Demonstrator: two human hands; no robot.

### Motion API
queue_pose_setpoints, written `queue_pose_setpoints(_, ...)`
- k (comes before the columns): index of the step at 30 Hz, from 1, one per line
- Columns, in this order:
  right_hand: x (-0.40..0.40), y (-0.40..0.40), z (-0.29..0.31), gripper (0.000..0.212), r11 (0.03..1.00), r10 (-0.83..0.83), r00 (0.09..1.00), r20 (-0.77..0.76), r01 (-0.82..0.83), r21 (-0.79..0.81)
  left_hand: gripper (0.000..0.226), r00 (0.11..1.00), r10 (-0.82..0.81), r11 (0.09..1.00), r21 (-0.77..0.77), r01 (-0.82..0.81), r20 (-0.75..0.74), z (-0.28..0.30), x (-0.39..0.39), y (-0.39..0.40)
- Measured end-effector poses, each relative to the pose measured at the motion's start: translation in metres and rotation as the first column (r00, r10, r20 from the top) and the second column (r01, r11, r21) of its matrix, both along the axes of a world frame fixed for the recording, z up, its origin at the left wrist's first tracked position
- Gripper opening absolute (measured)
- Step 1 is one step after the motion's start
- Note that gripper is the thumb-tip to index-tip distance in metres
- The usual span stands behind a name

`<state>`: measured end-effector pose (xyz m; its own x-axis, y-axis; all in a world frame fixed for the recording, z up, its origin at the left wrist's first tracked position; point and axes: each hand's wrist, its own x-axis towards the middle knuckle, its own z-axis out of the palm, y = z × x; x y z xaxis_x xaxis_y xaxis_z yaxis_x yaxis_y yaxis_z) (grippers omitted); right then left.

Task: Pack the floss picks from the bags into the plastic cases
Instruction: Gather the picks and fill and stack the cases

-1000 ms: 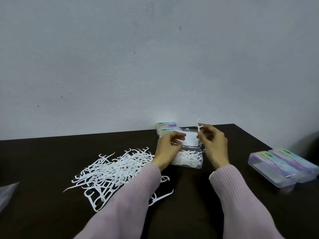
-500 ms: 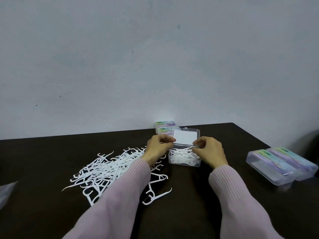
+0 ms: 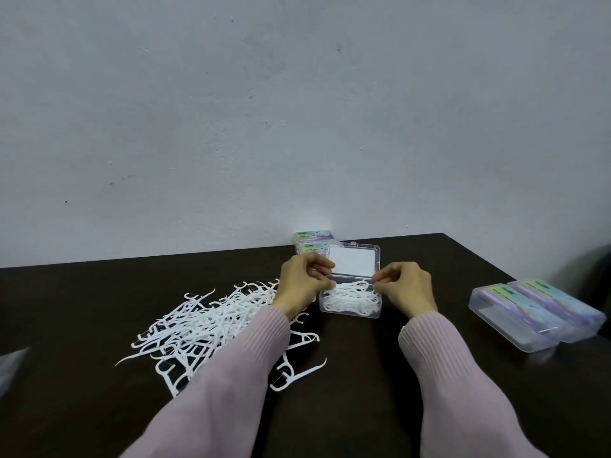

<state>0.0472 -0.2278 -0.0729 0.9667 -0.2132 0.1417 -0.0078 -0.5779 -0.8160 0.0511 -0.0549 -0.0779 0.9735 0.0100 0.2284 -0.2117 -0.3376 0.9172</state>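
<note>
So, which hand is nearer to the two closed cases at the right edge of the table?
Right. The right hand is between the open case and the two closed cases; the left hand is beyond the open case, farther away.

Single head view, looking forward and slightly down across dark table (image 3: pixel 396 375) toward grey wall (image 3: pixel 297 110). Forearms enter from bottom edge; hands at mid-frame, near. Wall fills upper half.

Loose picks (image 3: pixel 211 322) crowd left; closed cases (image 3: pixel 535 312) block right; bare table (image 3: pixel 357 375) between sleeves.
</note>
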Motion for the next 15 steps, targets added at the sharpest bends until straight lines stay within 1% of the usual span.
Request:
queue_pose_setpoints(2, -0.001, 0.003, 0.000, 0.013, 0.998, 0.030, 0.999, 0.026, -0.029, -0.052, 0.030, 0.999, -0.009, 0.998, 0.057, 0.007, 0.039, -0.003, -0.001, -0.004)
queue_pose_setpoints(5, -0.005, 0.011, -0.001, 0.010, 0.965, 0.122, 0.990, 0.069, -0.102, -0.243, 0.032, 0.996, -0.037, 0.990, 0.136, 0.026, 0.075, -0.005, -0.001, -0.005)
queue_pose_setpoints(8, -0.008, 0.012, 0.000, 0.009, 0.913, 0.130, 0.988, 0.086, -0.086, -0.398, 0.033, 0.993, -0.073, 0.974, 0.223, 0.050, 0.094, -0.006, 0.000, -0.005)
queue_pose_setpoints(13, -0.009, 0.012, 0.004, 0.012, 0.877, 0.097, 0.991, 0.087, -0.044, -0.479, 0.024, 0.983, -0.120, 0.920, 0.388, 0.057, 0.139, -0.006, -0.002, -0.005)
queue_pose_setpoints(15, -0.010, 0.013, 0.004, 0.013, 0.854, 0.076, 0.991, 0.110, -0.008, -0.520, 0.023, 0.978, -0.128, 0.906, 0.421, 0.048, 0.165, -0.005, -0.002, -0.004)
